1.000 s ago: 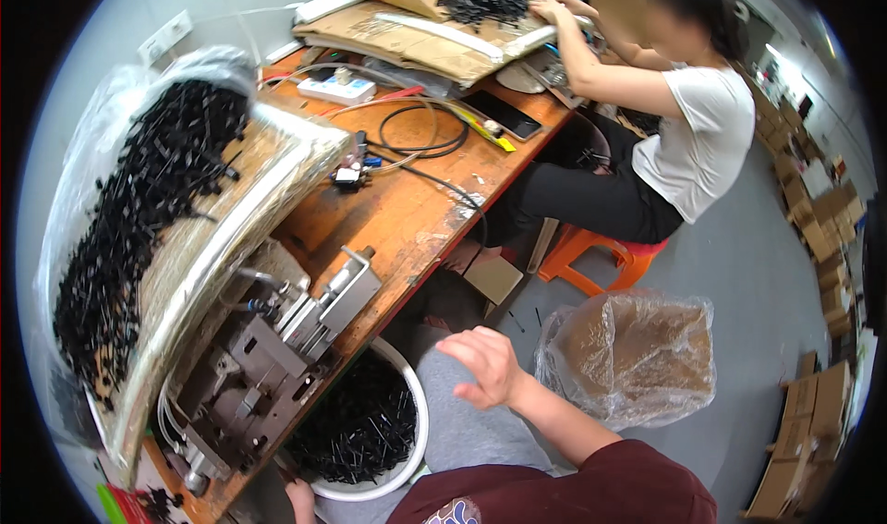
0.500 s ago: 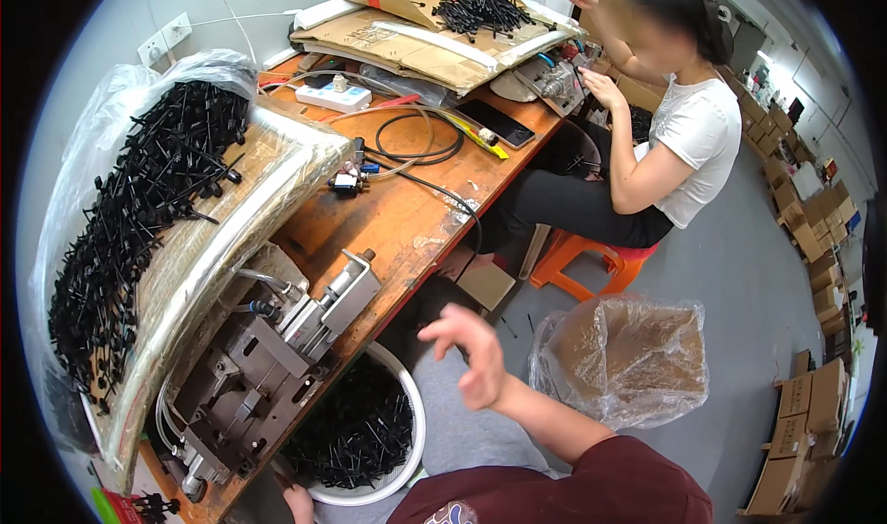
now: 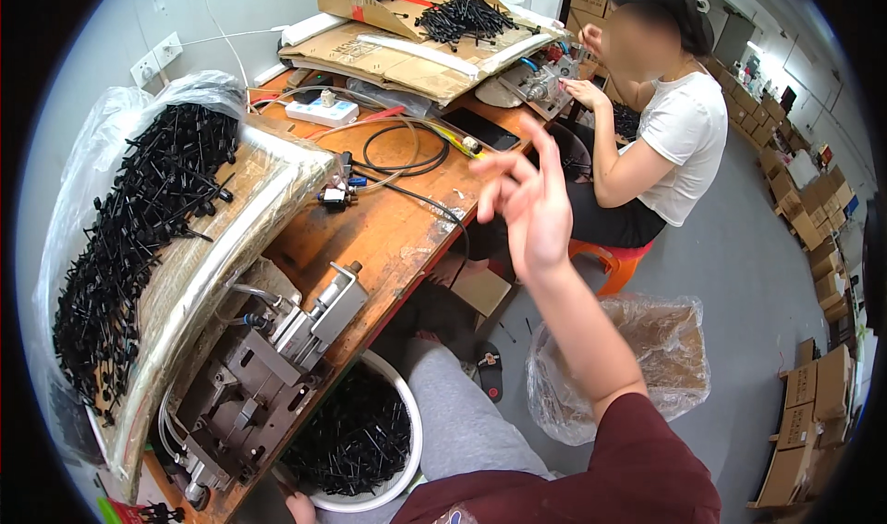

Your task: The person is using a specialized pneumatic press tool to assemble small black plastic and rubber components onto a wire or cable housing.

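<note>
A heap of black plastic parts [image 3: 139,237] is seen farthest left, spread on a plastic-lined cardboard tray [image 3: 240,237] that leans against the wooden bench [image 3: 388,237]. Below the tray, at the bench's near edge, a small metal press [image 3: 259,376] with an air cylinder is mounted. Just right of the press, below the bench edge, a white bucket [image 3: 393,487] filled with more black parts is placed.

At the bucket's lower rim only the fingertips of the left hand [image 3: 300,507] are shown; whether it is open or closed cannot be told.

Right of the bench's middle, the right hand [image 3: 531,205] is raised in the air above the bench edge, forearm slanting up from the lower right, fingers spread and loosely bent, palm empty. Nothing is gripped.

The step in hand is judged to be a pause between press cycles, with no part being carried. A next move would call for the hand to be lowered to the press or the heap of parts and a single piece to be pinched.

Further right, a clear-bagged box [image 3: 637,367] stands on the floor, and a co-worker [image 3: 665,127] is seated at the bench's far end.
</note>
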Demonstrator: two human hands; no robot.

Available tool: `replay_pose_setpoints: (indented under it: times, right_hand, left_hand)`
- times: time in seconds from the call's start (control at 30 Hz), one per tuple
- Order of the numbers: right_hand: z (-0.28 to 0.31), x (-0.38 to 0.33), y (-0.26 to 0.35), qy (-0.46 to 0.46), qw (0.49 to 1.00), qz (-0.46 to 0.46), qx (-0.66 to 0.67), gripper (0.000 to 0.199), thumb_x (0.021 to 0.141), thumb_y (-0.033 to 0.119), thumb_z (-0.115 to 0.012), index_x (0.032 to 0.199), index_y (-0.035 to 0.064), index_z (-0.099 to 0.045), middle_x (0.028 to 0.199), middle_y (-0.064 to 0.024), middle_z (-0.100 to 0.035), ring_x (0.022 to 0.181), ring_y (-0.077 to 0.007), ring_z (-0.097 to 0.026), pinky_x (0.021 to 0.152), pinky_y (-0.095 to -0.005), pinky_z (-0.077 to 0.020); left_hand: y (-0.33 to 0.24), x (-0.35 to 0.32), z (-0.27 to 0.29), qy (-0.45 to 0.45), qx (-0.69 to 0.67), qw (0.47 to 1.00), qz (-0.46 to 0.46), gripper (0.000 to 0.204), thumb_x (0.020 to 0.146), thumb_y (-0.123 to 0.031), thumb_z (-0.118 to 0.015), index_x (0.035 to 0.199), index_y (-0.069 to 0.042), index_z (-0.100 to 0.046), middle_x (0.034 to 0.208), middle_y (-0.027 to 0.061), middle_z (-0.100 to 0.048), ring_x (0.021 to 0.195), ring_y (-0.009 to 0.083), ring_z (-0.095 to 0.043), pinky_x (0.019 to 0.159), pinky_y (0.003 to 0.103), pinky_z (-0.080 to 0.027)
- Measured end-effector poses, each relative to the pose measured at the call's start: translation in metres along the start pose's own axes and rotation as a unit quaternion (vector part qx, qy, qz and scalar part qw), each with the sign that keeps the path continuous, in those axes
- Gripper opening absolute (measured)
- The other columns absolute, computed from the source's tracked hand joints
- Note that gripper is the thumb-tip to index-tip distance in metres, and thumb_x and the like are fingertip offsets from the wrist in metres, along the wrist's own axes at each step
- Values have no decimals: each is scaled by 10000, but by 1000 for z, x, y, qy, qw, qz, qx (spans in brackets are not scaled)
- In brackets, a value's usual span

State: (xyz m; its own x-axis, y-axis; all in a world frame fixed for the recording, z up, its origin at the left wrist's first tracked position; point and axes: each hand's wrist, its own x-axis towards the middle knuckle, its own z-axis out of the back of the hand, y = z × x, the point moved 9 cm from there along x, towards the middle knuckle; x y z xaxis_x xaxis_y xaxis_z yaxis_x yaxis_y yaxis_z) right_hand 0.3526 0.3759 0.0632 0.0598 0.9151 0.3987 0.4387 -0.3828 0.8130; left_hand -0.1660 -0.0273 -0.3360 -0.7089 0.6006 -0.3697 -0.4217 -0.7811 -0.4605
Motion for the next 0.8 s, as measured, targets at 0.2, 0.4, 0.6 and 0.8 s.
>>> replay_pose_setpoints:
  times: [0.2, 0.4, 0.6, 0.8]
  right_hand:
    - [-71, 37, 102, 90, 981, 165, -39, 610, 1020, 528, -184, 1347, 50, -374, 871, -163, -655, 603, -181, -569, 637, -293, -458]
    - [-126, -42, 5, 227, 967, -30, -107, 319, 992, 213, -484, 1217, -6, -545, 693, -54, -593, 549, -78, -518, 506, -200, -426]
    - [-188, -123, -73, 360, 906, -158, -159, 133, 930, 108, -608, 950, -1, -682, 649, 45, -573, 562, 1, -465, 513, -164, -349]
    - [-271, -152, -88, 472, 854, -82, -205, 91, 879, 90, -659, 891, 1, -673, 652, -1, -607, 565, -24, -490, 518, -201, -392]
  left_hand:
    - [38, 2, -7, -60, -56, 997, -12, 529, 918, -121, -387, 1406, 78, -346, 1448, 287, -366, 1335, 386, -384, 1099, 381, -312]
    - [-34, -20, 0, 19, -119, 989, 81, 444, 956, -164, -406, 1338, 59, -432, 968, 253, -649, 650, 297, -681, 503, 377, -566]
    - [-1, -75, 18, -191, -146, 970, 25, 648, 940, -160, -519, 1489, -39, -198, 1410, 272, -288, 1294, 358, -364, 1048, 402, -377]
    - [-24, -137, 20, -268, -208, 941, 5, 723, 882, -59, -573, 1491, -32, -184, 1464, 240, -160, 1320, 390, -298, 1108, 432, -284]
